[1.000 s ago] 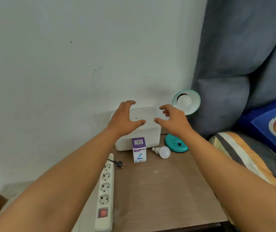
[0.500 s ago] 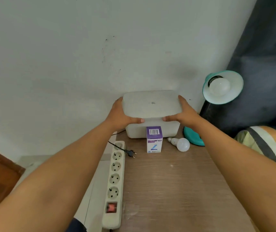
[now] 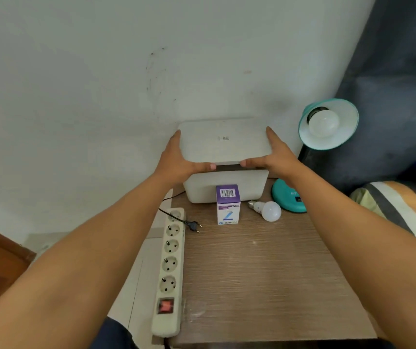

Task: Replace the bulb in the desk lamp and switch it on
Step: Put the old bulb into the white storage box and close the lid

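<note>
Hands grip a white lid (image 3: pixel 223 142) at its two short ends: the left hand (image 3: pixel 176 161) on the left end, the right hand (image 3: pixel 276 157) on the right end, fingers (image 3: pixel 268 133) laid along the sides and thumbs under the front edge. The lid is raised a little above the white box (image 3: pixel 201 187) (a dark gap shows between them). On the wooden worktop (image 3: pixel 259 273), a loose bulb (image 3: pixel 268 210) lies on its side just beside a purple and white carton (image 3: pixel 227 205). The teal desk lamp (image 3: pixel 329 123) stands at the right with a bulb in its shade. A power strip (image 3: pixel 170 268) lies along the left edge, a black plug (image 3: pixel 193 225) resting unplugged beside it.
</note>
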